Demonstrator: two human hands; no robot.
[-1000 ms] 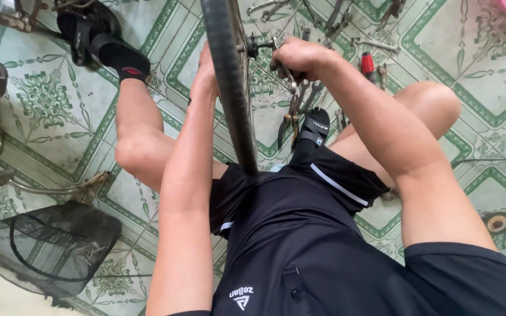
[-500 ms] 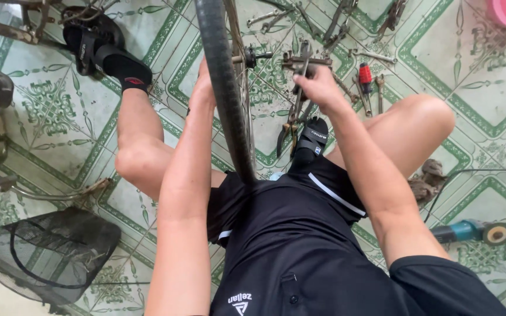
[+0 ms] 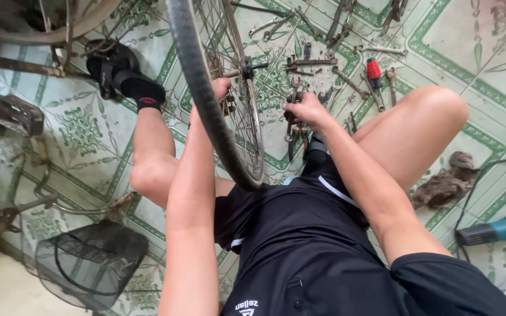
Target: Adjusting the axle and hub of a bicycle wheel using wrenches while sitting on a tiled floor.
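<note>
Hands work either side of a spoked bicycle wheel with black rubber tyre, which stands upright on its edge between the seated person's knees, so both faces can be reached. Its long line runs from the lap away toward the tiled floor ahead. Left hand reaches behind the tyre near the hub; whether it grips anything I cannot tell. Right hand is closed on a grey metal spanner, just beside the spokes.

Matt rubber tyre, shiny metal spokes, glossy tiled floor
</note>
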